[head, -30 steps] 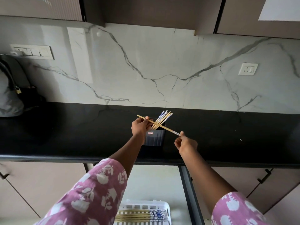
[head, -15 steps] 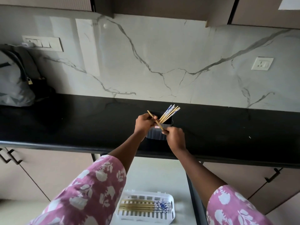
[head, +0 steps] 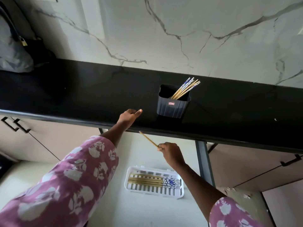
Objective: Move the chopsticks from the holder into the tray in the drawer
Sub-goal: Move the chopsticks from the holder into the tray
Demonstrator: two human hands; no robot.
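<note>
Head view: black counter (head: pixel 82 92) under veined marble wall (head: pixel 180 46), bag (head: pixel 11 58) far left. Holder (head: pixel 172 106) stood on counter, chopsticks (head: pixel 186 87) leaning inside. Left hand (head: pixel 129 116) loosely curled, empty, at counter edge; right hand (head: pixel 170 154) pinched one chopstick (head: pixel 148 139) above the drawer tray (head: pixel 131 181)

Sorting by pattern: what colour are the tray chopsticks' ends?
Blue and white on the chopsticks, head view.

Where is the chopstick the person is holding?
Near the middle of the head view: the right hand pinches the chopstick in the air, below the front edge of the black counter and above the white tray in the drawer.
</note>
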